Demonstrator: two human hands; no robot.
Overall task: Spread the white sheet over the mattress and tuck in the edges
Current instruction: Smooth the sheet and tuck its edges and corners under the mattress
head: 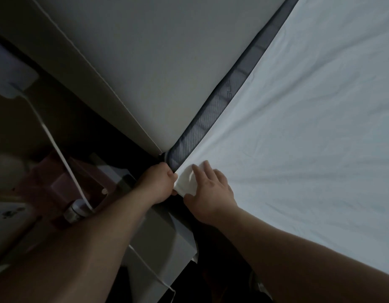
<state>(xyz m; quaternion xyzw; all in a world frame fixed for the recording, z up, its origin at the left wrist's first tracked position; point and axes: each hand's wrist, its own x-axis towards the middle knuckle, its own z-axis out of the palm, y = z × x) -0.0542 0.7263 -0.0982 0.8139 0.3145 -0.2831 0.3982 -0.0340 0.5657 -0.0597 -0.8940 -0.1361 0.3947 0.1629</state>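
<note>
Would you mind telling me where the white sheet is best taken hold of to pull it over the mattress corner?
Probably at the bunched corner of the white sheet, where the left hand already grips it. Come from the outer side of the corner and pull down over the dark mattress edge, which is still bare there. The right hand lies flat on top of it.
</note>
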